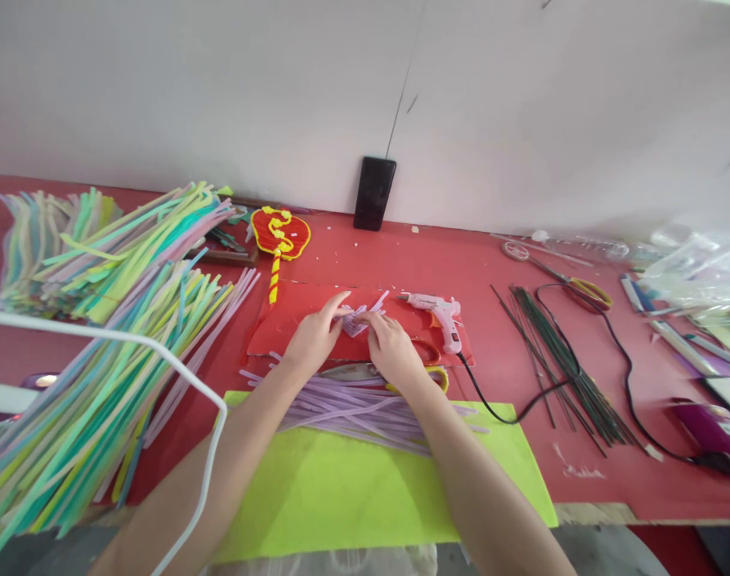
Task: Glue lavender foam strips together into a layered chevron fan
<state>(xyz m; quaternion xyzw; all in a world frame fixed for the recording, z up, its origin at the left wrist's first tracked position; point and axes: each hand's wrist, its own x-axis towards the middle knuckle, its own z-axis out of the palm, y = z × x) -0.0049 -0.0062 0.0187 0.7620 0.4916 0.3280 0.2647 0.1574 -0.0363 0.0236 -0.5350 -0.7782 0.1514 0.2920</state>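
Observation:
A small bundle of bent lilac pipe cleaners [355,322] is pinched between my two hands above a red board [293,330]. My left hand [318,336] grips it from the left, thumb and index finger closed on it. From the right, my right hand [390,346] closes its fingers on the same piece, and one stem sticks out toward the upper right. Just right of my hands lies a pink glue gun [435,312]. Below my wrists, loose lilac pipe cleaners [365,412] spread over a lime-green sheet [341,496], with scissors [353,372] partly under my right arm.
Bundles of coloured pipe cleaners [113,376] fill the left side, crossed by a white cable [212,448]. Behind stand a red-and-yellow fan shape [281,234] and a phone [375,194] against the wall. Green wire stems [563,360], scissors [587,294] and a black cord [629,376] lie right.

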